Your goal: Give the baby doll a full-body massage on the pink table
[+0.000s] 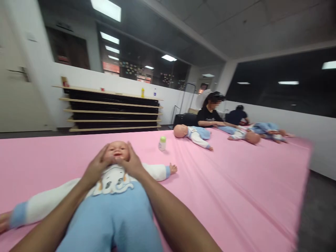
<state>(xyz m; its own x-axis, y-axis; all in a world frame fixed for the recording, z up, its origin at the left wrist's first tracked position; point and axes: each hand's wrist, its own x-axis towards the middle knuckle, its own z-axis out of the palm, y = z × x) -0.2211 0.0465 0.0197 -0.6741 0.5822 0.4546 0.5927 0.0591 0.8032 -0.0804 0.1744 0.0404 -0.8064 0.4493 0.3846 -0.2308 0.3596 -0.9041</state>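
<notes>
A baby doll (112, 206) in a white top with an elephant face and light blue trousers lies on its back, arms spread, its feet towards me. My left hand (96, 168) cups the left side of the doll's head, fingers along the cheek and thumb by the chin. On the opposite cheek lies my right hand (134, 165), its thumb also close to the chin. Both hands hold the head between them, and the fingertips behind the cheeks are partly hidden. A small white bottle with a green cap (162, 144) stands to the right, beyond the doll's outstretched arm.
A pink sheet (223, 196) covers the table, with folds on the right. Another doll (194, 134) lies further back, and more dolls lie near a person in black (210, 113). A second person (237, 115) is behind. Stacked boards (112, 105) stand by the wall.
</notes>
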